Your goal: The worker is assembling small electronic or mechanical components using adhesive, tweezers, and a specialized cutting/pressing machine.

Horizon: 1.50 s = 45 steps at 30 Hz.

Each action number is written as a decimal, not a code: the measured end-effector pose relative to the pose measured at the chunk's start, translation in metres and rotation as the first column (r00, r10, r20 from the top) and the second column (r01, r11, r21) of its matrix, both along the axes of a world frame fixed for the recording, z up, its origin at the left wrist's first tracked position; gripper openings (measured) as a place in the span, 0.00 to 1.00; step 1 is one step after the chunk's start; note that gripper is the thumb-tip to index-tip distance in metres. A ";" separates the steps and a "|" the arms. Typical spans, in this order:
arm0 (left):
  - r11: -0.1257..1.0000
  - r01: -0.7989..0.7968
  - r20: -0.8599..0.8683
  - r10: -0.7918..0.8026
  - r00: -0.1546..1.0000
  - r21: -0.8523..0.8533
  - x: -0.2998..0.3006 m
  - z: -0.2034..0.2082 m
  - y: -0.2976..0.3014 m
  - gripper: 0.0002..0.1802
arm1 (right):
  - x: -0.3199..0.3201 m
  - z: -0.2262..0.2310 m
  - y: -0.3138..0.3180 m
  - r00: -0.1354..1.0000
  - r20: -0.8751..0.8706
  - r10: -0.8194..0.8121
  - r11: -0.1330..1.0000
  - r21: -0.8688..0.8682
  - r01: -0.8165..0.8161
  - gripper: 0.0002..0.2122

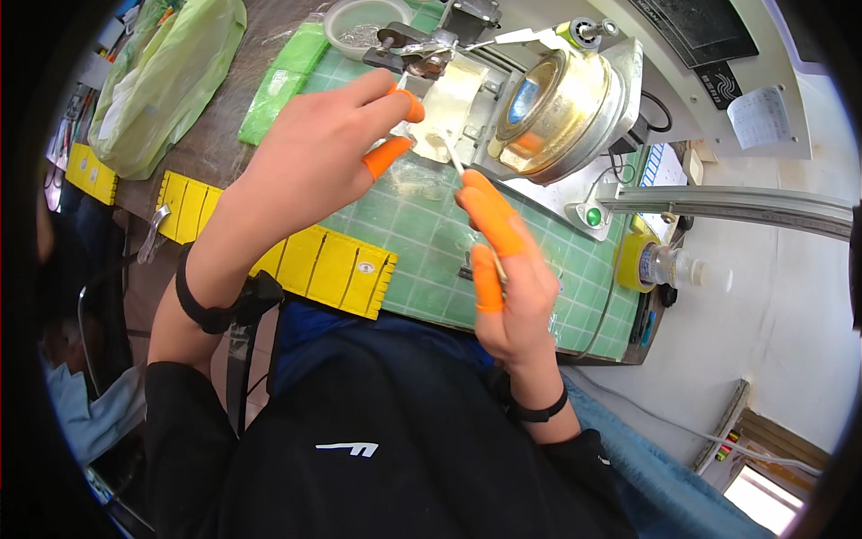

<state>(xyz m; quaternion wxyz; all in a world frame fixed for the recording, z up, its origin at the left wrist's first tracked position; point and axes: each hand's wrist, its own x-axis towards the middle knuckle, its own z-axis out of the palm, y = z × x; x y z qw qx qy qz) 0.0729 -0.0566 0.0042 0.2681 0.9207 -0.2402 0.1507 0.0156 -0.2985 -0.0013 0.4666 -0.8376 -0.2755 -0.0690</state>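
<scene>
My left hand (328,148) reaches over the work mat with orange finger cots on its thumb and a finger. Those two fingertips curl toward each other beside a pale curved plate (455,97) on the machine, with a small whitish bit between them that is too small to name. In my right hand (521,292), also wearing orange cots, a thin pale rod-like tool (454,158) is gripped. Its far tip is at the lower edge of the plate. A dark metal clamp-like mechanism (429,58) stands just beyond my left fingers.
A round brass-coloured drum (557,108) sits right of the plate. A white bowl (359,22) and green packet (285,81) lie at the back left. Yellow strips (328,269) line the front edge. A tape roll (636,263) and metal rail (736,205) are at right.
</scene>
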 end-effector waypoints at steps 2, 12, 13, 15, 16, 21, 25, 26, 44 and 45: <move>0.999 -0.032 -0.016 0.033 0.999 0.019 -0.003 0.003 0.003 0.13 | 0.004 -0.001 0.005 1.000 0.017 0.012 0.999 -0.038 -0.011 0.18; 0.999 -0.043 -0.030 0.043 0.999 0.015 -0.011 0.006 0.012 0.12 | -0.006 0.000 -0.016 0.997 -0.071 0.020 0.997 0.072 -0.015 0.16; 0.999 -0.033 -0.047 0.033 0.998 0.001 -0.011 0.006 0.011 0.12 | -0.008 0.005 -0.018 0.995 -0.088 0.041 0.994 0.108 -0.031 0.15; 1.000 -0.020 -0.065 0.019 0.998 -0.015 -0.010 0.005 0.010 0.13 | -0.011 0.010 -0.022 0.993 -0.105 0.058 0.989 0.143 -0.043 0.14; 1.000 -0.001 -0.056 0.000 0.998 -0.020 -0.009 0.003 0.010 0.13 | -0.013 0.011 -0.022 0.993 -0.106 0.057 0.980 0.195 -0.035 0.14; 0.998 0.038 -0.008 -0.038 0.999 0.046 0.000 -0.007 -0.001 0.15 | -0.016 0.009 -0.028 0.996 -0.082 0.045 0.974 0.226 -0.026 0.14; 0.974 0.100 0.023 -0.107 0.994 0.201 0.012 -0.021 -0.013 0.14 | -0.017 0.006 -0.029 0.996 -0.084 0.039 0.975 0.220 -0.020 0.14; 0.963 0.120 0.031 -0.131 0.991 0.239 0.014 -0.025 -0.016 0.13 | -0.017 0.005 -0.030 0.995 -0.089 0.034 0.977 0.211 -0.014 0.14; 0.973 -0.067 -0.159 0.032 0.987 -0.220 -0.018 0.025 0.034 0.08 | -0.013 -0.002 -0.021 0.996 -0.085 0.037 0.975 0.221 -0.017 0.17; 0.975 -0.071 -0.159 0.038 0.987 -0.210 -0.017 0.032 0.039 0.08 | -0.012 0.000 -0.022 0.996 -0.085 0.042 0.973 0.231 -0.021 0.17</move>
